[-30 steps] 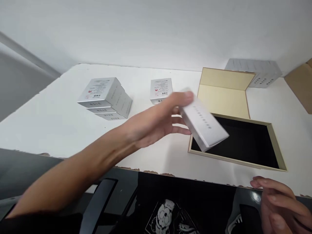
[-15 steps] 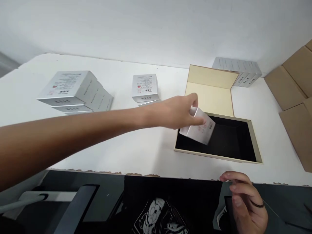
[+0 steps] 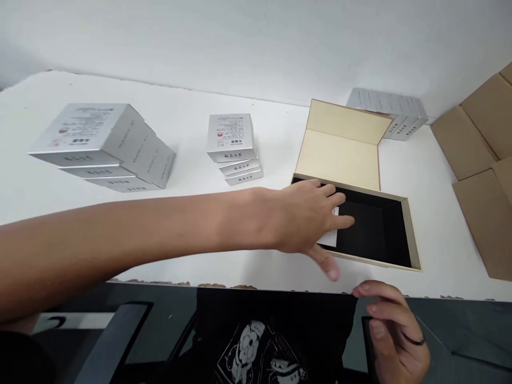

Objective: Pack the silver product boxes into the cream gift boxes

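Observation:
My left hand (image 3: 308, 218) is spread open, palm down, over the left end of an open gift box (image 3: 414, 234) with a black inside and a cream rim. Under its fingers a small silver-white carton (image 3: 329, 239) lies in that left end, mostly hidden by the hand. The thumb reaches past the gift box's front wall. Down at the table's front edge, my right hand (image 3: 400, 330), wearing a dark ring, is loosely curled with fingers apart and nothing in it.
Silver cartons stand in a tall stack (image 3: 108, 144) at left and a smaller stack (image 3: 231, 138) in the middle. The gift box's cream lid (image 3: 340, 154) leans back. More cartons (image 3: 404, 114) line the wall behind it. Brown cardboard boxes (image 3: 480, 208) are at right.
My left hand has let go of the small carton, which went from tilted in its grip to lying in the gift box's left end. The fingers have spread. The right hand stays nearly still.

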The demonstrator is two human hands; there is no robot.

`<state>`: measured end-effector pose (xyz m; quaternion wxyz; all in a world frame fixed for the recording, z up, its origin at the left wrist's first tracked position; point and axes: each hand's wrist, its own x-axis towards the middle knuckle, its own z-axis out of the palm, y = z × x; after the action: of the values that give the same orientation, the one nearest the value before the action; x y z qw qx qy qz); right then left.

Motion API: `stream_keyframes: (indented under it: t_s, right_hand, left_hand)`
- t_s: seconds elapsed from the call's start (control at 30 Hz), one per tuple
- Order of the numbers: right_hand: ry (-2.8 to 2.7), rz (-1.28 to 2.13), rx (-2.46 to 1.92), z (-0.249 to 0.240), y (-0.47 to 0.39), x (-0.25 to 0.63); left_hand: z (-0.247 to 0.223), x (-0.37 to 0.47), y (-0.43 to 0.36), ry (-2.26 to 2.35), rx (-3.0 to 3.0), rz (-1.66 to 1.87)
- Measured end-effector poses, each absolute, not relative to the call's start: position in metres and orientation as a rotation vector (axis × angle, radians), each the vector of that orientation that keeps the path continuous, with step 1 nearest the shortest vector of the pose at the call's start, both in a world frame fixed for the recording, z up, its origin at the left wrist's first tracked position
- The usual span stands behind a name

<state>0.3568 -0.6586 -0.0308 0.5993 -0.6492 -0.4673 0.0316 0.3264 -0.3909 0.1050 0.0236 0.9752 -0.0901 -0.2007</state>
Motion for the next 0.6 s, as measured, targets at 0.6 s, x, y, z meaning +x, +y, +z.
stream_keyframes:
  t_s: [0.6]
  right_hand:
    - [-1.146,-0.449,-2.244,-0.042,-0.663,0.428]
  left_hand:
    - [0.083,0.275,-0.384,0.118,2.615,0.393]
